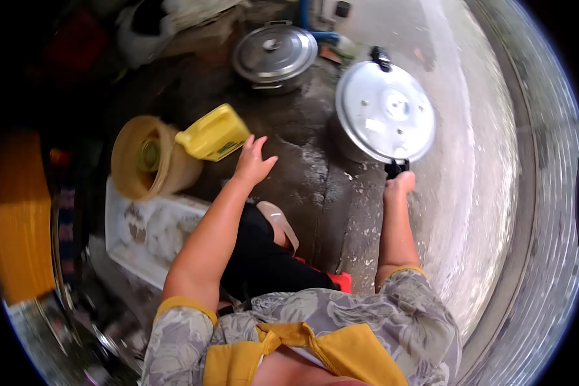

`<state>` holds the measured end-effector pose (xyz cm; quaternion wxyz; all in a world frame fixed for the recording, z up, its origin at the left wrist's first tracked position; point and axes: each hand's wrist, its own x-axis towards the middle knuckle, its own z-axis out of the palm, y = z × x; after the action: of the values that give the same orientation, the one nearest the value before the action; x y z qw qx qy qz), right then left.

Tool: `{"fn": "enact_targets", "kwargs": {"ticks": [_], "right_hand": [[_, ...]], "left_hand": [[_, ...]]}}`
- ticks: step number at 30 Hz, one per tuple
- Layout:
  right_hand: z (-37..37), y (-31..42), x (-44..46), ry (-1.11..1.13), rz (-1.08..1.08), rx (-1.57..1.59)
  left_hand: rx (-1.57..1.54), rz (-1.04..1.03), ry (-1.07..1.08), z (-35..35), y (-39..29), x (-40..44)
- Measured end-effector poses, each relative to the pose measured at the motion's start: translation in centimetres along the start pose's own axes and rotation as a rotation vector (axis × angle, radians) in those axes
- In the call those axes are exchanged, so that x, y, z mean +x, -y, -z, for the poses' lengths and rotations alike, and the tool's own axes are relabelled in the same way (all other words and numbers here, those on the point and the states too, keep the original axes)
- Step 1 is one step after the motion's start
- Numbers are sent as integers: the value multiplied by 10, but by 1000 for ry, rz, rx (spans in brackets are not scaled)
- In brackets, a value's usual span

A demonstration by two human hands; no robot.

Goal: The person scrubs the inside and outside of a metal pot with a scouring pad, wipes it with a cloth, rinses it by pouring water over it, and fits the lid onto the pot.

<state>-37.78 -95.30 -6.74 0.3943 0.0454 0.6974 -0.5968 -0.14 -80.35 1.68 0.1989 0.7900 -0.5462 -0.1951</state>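
My right hand (402, 183) grips the near black side handle of a large silver pressure cooker (366, 119), whose lid is on. A second black handle sticks out on the cooker's far side. My left hand (255, 164) is open, thumb and fingers apart, close to the base of a yellow plastic jug (218, 133). That jug lies tilted, its neck toward a tan bucket (167, 167); I cannot tell whether it rests on the rim. Inside the bucket is something round and greenish, not clear enough to name.
Behind stands a lidded metal pot (276, 55) on the wet dark floor (296, 138), near a blue pipe (315, 33). A white tub (135, 254) with whitish contents sits left of my legs. Under me shows a bit of red seat (343, 282). An orange board (20, 219) is at far left.
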Motion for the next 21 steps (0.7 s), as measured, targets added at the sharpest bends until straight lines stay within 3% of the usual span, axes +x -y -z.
{"fn": "enact_targets", "kwargs": {"ticks": [3,6,7,9,12,16,18,21], "right_hand": [[-14,11,-24,131,-125,-154],[-48,-6,-2,158,-66,73],[-58,5,-32,285,-99,131],[-79,12,-61,211,-65,101],[-124,16,-19,164,-94,92],[-179,23,1,-58,-143,133],[-180,29,-22,88,-100,50],[-137,33,-88,365,-63,7]], "left_hand": [[-41,-13,-68,37,9,-11],[11,30,-104,75,49,-42],[28,80,-122,86,65,-62],[74,188,-168,99,96,-115],[86,445,-91,103,138,-208],[81,700,-71,108,143,-312],[76,856,-40,108,142,-352],[9,907,-69,80,145,-398]]}}
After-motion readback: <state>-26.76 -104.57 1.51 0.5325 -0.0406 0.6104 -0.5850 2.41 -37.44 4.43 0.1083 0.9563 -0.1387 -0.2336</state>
